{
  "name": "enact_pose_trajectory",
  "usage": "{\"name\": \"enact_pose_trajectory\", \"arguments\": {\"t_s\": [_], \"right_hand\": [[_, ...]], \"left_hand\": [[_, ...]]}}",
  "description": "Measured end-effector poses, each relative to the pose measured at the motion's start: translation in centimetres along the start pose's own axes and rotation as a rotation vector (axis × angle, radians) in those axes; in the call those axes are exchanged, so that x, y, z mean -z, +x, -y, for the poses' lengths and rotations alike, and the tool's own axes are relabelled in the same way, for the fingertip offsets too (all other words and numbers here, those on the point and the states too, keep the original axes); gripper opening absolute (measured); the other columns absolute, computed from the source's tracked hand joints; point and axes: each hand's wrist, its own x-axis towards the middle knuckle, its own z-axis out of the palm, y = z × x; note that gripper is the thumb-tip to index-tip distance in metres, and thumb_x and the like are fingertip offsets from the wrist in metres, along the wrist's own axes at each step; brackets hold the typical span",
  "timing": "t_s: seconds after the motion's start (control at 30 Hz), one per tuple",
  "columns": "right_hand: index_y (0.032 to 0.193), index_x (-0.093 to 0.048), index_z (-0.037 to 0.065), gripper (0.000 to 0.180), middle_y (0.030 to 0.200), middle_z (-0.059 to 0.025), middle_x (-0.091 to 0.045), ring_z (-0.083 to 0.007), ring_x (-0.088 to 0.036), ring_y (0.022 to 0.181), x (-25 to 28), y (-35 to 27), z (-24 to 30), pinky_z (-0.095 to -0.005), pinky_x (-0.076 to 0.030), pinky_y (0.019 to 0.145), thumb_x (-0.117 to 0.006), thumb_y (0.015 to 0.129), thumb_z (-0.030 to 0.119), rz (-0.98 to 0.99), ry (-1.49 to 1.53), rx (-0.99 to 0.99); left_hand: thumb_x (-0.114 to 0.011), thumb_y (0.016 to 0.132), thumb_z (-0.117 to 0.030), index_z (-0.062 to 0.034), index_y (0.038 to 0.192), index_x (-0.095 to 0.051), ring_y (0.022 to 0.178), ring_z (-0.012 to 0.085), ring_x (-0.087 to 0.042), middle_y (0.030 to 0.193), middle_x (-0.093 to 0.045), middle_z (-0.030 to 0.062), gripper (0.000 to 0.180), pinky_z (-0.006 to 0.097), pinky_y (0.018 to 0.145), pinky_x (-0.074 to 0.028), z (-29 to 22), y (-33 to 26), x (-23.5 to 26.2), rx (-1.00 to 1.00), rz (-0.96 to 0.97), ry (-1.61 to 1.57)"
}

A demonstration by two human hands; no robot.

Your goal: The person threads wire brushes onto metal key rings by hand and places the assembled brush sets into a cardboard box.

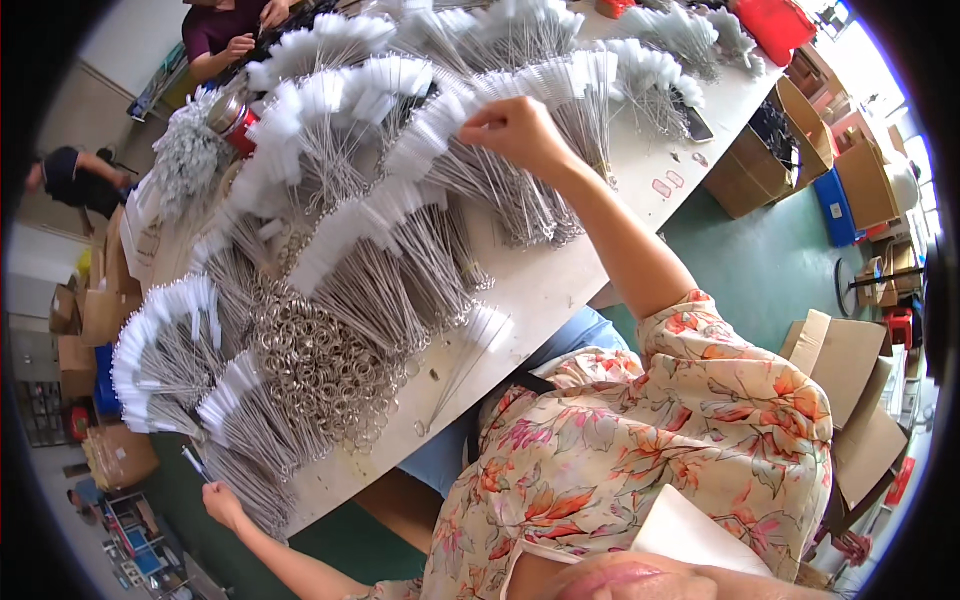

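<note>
Thin wire brushes (pixel 375 270) with white bristle heads and looped wire ends lie in fanned bundles across the table. My right hand (pixel 518 132) is raised over a far bundle of brushes (pixel 425 130), fingers curled and pinched together. Anything between those fingertips is too small to make out. At the near left table edge, my left hand (pixel 222 503) is closed beside a bundle of wire handles (pixel 240 485). A slim dark-and-white stick (pixel 194 461) sticks up just past its fingertips; whether I grip it is unclear. Between the bundles sits a heap of metal rings (pixel 325 360).
A few loose brushes (pixel 480 335) lie near the front table edge (pixel 545 325). A red-and-silver container (pixel 232 122) and a phone (pixel 698 124) stand farther back. A co-worker (pixel 225 40) works at the far side. Cardboard boxes (pixel 755 165) stand right of the table.
</note>
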Motion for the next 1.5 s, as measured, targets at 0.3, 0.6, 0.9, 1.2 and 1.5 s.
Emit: {"name": "enact_pose_trajectory", "arguments": {"t_s": [0.3,0.6,0.9,1.2,1.5], "right_hand": [[0.114,-0.056,0.005,0.031,0.104,-0.0116,-0.060,-0.0204,-0.058,0.095,5.4,3.1,-7.7,-0.0338,-0.046,0.080,-0.046,0.088,0.018,-0.075,-0.168,0.167],[0.111,-0.055,0.004,0.028,0.101,-0.0106,-0.058,-0.0199,-0.056,0.094,0.2,3.1,-6.3,-0.0333,-0.045,0.082,-0.046,0.086,0.015,0.047,-0.157,0.209],[0.108,-0.055,0.003,0.025,0.099,-0.0096,-0.055,-0.0194,-0.054,0.092,0.2,2.8,-6.0,-0.0327,-0.043,0.083,-0.047,0.085,0.012,0.091,-0.096,0.196],[0.105,-0.054,0.003,0.023,0.096,-0.0085,-0.053,-0.0190,-0.052,0.091,0.3,2.4,-5.8,-0.0322,-0.041,0.084,-0.048,0.084,0.009,0.110,-0.074,0.207],[0.102,-0.054,0.002,0.020,0.093,-0.0075,-0.050,-0.0185,-0.050,0.089,0.7,1.8,-5.8,-0.0316,-0.040,0.086,-0.048,0.083,0.007,0.116,-0.027,0.209]], "left_hand": [[-0.051,0.079,-0.025,-0.0036,0.079,-0.064,0.082,0.0320,-0.061,0.086,-0.064,0.0168,0.025,0.043,0.070,-0.048,-3.4,-1.2,2.3,0.046,-0.107,-0.067],[-0.056,0.076,-0.017,-0.0011,0.094,-0.064,0.093,0.0343,-0.060,0.099,-0.062,0.0206,0.025,0.041,0.079,-0.049,-2.9,-2.2,-1.5,0.458,0.005,-0.260],[-0.054,0.080,-0.020,-0.0098,0.091,-0.063,0.079,0.0314,-0.063,0.086,-0.065,0.0127,0.018,0.040,0.067,-0.050,-5.2,-2.8,0.8,0.439,-0.335,-0.474],[-0.057,0.088,-0.021,-0.0092,0.094,-0.066,0.057,0.0069,-0.053,0.075,-0.064,0.0021,0.016,0.023,0.054,-0.045,-14.4,-11.8,5.2,0.092,-0.190,-1.088],[-0.053,0.091,-0.022,-0.0007,0.093,-0.065,0.060,0.0061,-0.051,0.074,-0.063,0.0031,0.024,0.022,0.054,-0.043,-20.6,-18.7,3.7,-0.117,0.160,-1.484]]}}
